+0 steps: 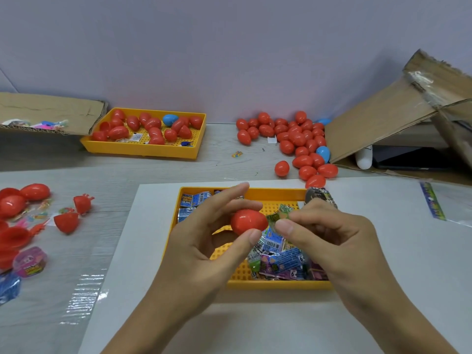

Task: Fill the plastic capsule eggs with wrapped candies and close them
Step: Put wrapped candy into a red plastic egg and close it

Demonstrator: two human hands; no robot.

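Observation:
My left hand (204,241) holds a red egg half (249,222) between thumb and fingers, above the near yellow tray (270,284). Its open end faces right. My right hand (329,233) pinches a green wrapped candy (279,216) right at that open end. Several wrapped candies (281,259) in blue, purple and green lie in the tray under both hands.
A far yellow tray (143,149) holds red eggs and one blue egg. A heap of closed red eggs (296,141) lies at the back right beside an open cardboard box (398,116). Loose red egg halves (67,222) and small toys lie at the left.

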